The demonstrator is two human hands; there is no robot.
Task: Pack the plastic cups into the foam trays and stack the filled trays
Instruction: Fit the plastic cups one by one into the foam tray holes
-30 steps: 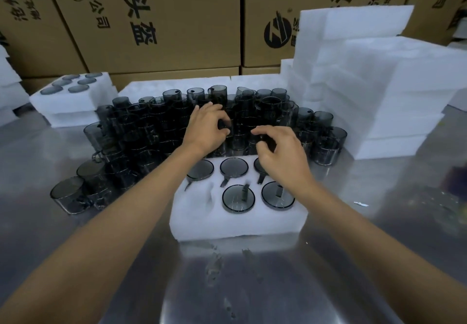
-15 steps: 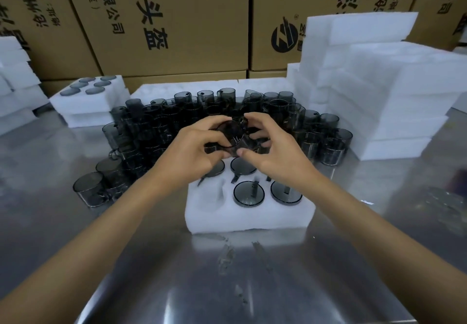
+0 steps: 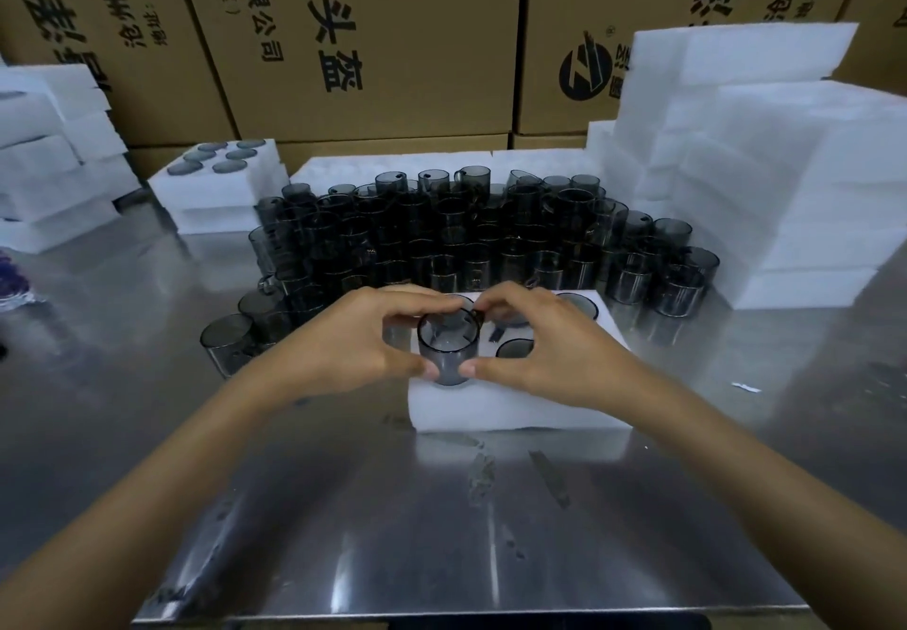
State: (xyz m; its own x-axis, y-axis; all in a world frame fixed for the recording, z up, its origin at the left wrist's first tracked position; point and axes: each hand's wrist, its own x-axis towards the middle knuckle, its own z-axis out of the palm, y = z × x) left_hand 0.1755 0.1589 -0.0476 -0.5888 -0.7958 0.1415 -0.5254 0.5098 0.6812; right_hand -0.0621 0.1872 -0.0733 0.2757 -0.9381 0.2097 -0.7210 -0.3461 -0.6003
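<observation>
Both hands share the grip on one cup (image 3: 447,344): the left hand (image 3: 343,344) and right hand (image 3: 549,349) pinch its wall from either side, thumbs low on the near side and fingers curled over the far rim. The cup sits mouth-up over the near-left part of the tray (image 3: 515,403), which lies on the surface (image 3: 441,521) near its middle, just in front of the cup pile (image 3: 466,241). Whether the cup's base already rests in a pocket cannot be told, since the hands cover that spot. Other pockets of the tray to the right already hold cups, showing as dark discs. The cup looks like thin, smoky, clear plastic: light, stiff enough to keep its round form, yet likely to flex or crack if squeezed hard, and smooth enough to slip. Holding it by opposite sides of the wall, as now, seems the sound choice; its small side handle looks too slight to carry it by. The foam should be soft and snug, so the cup probably needs an even push straight down rather than a tilt. A filled tray (image 3: 216,182) sits at the far left of the surface, and empty foam stacks (image 3: 765,177) rise at the far right, before cardboard boxes (image 3: 373,40).
</observation>
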